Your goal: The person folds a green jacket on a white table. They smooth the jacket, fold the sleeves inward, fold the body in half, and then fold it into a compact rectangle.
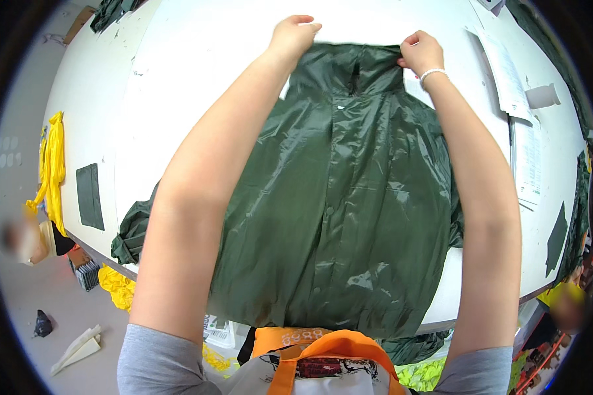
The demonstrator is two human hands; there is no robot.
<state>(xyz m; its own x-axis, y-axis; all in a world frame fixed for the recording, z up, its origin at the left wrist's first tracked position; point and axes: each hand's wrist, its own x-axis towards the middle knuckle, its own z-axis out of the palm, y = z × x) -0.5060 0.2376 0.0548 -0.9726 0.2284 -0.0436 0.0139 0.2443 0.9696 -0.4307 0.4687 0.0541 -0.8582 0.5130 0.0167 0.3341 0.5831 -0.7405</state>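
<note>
A dark green raincoat (277, 217) lies front up on the white table, its buttoned placket running down the middle and its hood at the far end. At the hood's far left corner is my left hand (292, 38). Its thumb and forefinger reach past the hood's edge, with a gap between their tips; the other fingers are hidden. My right hand (423, 52), with a pale beaded bracelet on the wrist, pinches the hood's far right corner between curled fingers. Both arms stretch forward over the coat's sides and hide parts of its sleeves.
Printed sheets (501, 76) lie on the white table (178, 79) at the right, near dark green fabric pieces. Another dark green panel (89, 196) and a yellow garment (53, 171) are at the left. Yellow fabric (116, 288) hangs below the table edge. People are at both sides.
</note>
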